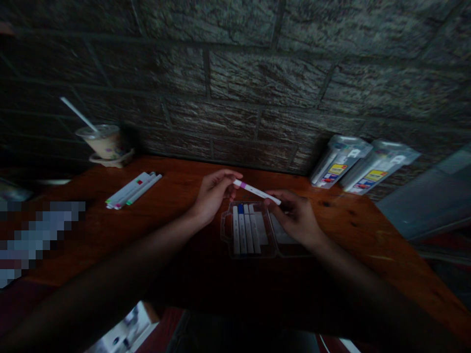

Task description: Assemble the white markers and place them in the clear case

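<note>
A white marker [257, 191] with a purple band is held level between both hands, above the table. My left hand [217, 192] pinches its banded end between thumb and fingers. The other end is in the closed fingers of my right hand [296, 215]. Below them an opened clear plastic case [231, 247] lies on the wooden table, and my right hand hides part of its lid. Several white markers [247, 230] lie side by side in the case, one with a blue band at the top.
To the left lies a group of white markers [128, 190] with coloured ends. A drink cup with a straw [106, 142] stands in a carton holder at the back left. Two clear marker cases [340, 162] stand upright by the brick wall [235, 73] at right.
</note>
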A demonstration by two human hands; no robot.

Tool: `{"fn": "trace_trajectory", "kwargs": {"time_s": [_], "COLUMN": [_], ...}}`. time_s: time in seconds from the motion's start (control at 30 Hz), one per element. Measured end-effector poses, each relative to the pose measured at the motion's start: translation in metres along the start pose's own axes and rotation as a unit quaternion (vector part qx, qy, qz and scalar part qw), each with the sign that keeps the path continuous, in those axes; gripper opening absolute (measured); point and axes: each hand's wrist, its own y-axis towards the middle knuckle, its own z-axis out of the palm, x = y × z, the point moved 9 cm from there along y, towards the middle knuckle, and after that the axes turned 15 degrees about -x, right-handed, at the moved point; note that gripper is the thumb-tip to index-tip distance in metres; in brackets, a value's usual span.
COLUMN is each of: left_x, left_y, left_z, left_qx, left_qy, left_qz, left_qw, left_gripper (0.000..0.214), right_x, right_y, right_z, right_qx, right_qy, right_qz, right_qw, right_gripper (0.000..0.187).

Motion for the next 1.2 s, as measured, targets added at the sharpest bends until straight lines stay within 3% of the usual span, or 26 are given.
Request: {"fn": "trace_trajectory", "kwargs": {"time_s": [0.2, 0.37, 0.5, 0.77, 0.93, 1.2], "left_x": [-0.002, -0.002, -0.002, -0.002, -0.003, -0.003], "left_y": [-0.001, -0.002, -0.007, -0.021, -0.024, -0.028], "left_z": [0.002, 0.003, 0.011, 0.025, 0.030, 0.034], "left_qx": [0.003, 0.014, 0.066, 0.133, 0.159, 0.179], "left_qy": [-0.007, -0.012, -0.026, -0.059, -0.066, -0.046], "left_qz": [0.002, -0.004, -0.018, -0.085, -0.092, -0.087], "left_qw": [1.000, 1.000, 0.997, 0.986, 0.981, 0.979], "left_gripper": [0.014, 0.013, 0.018, 0.026, 0.028, 0.032], "right_x": [0.001, -0.009, -0.025, -0.034, -0.036, -0.036], "right_y": [0.000, 0.003, 0.008, 0.009, 0.008, 0.008], "right_z": [0.000, -0.002, -0.006, -0.010, -0.008, -0.006], "right_qx": [-0.004, -0.031, -0.072, -0.119, -0.119, -0.101], "right_qy": [0.004, 0.074, 0.183, 0.298, 0.318, 0.326], "right_qz": [0.008, 0.092, 0.195, 0.306, 0.336, 0.344], "right_qw": [1.000, 0.993, 0.961, 0.896, 0.879, 0.875], "right_gripper": [0.019, 0.021, 0.025, 0.023, 0.024, 0.019]}}
